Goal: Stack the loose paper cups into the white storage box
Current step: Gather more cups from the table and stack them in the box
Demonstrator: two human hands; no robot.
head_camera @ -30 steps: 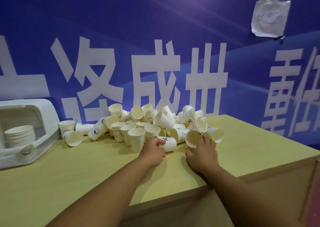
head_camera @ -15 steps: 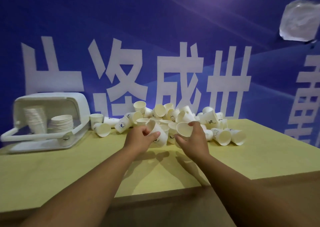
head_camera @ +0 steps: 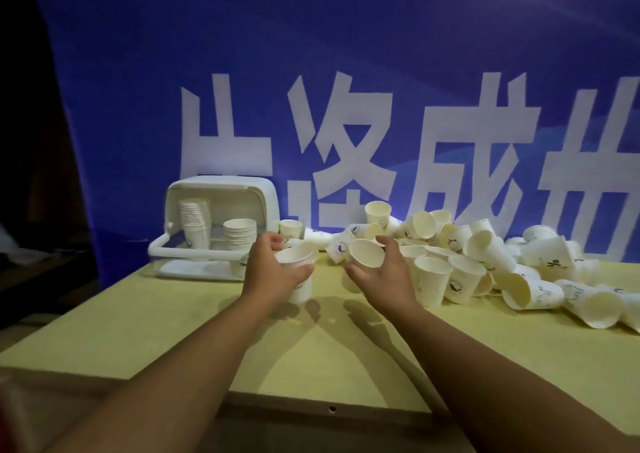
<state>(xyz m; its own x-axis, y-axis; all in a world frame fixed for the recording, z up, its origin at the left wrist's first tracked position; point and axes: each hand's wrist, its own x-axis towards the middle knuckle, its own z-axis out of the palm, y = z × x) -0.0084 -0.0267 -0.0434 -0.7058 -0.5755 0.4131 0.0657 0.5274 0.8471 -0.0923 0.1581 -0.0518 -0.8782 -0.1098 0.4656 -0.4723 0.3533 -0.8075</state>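
Each hand grips one cup: left hand [head_camera: 268, 272] holds an upright cup [head_camera: 297, 272], right hand [head_camera: 381, 272] a tilted cup [head_camera: 366, 252]. Level the tilted one, nest them, then carry left to the box [head_camera: 221, 189].

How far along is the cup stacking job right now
Early on. Done: two stacks stand in the white storage box. In hand: the left hand holds one cup, the right hand another cup, not yet nested. Left: the big pile of loose cups still on the table.
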